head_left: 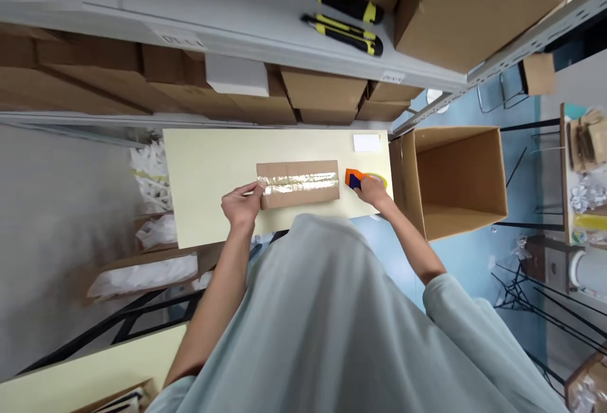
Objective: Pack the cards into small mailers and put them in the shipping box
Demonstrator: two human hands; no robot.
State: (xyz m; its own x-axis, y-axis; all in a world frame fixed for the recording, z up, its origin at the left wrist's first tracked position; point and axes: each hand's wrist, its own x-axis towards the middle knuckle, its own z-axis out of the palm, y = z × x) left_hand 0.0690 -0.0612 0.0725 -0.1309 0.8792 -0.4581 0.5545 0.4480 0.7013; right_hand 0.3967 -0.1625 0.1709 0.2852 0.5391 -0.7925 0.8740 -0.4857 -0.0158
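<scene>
A long flat cardboard box [303, 200] lies on the pale yellow tabletop [208, 154]. Shiny clear packing tape [303, 183] runs lengthwise along its upper face. My left hand [241, 203] is at the box's left end, thumb and fingers pressed onto its edge near the end of the tape. Just past the right end, apart from the box, my right hand [372, 190] grips an orange and dark blue tape dispenser [353, 179]. Part of a yellowish tape roll [379, 180] shows behind that hand.
A small white card [367, 142] lies at the table's back right. Beyond the right edge stands a large open carton [459, 179]. Boxes [322, 90] fill the shelf behind, and box cutters [346, 33] lie on the shelf above. White packing material [152, 179] is at left.
</scene>
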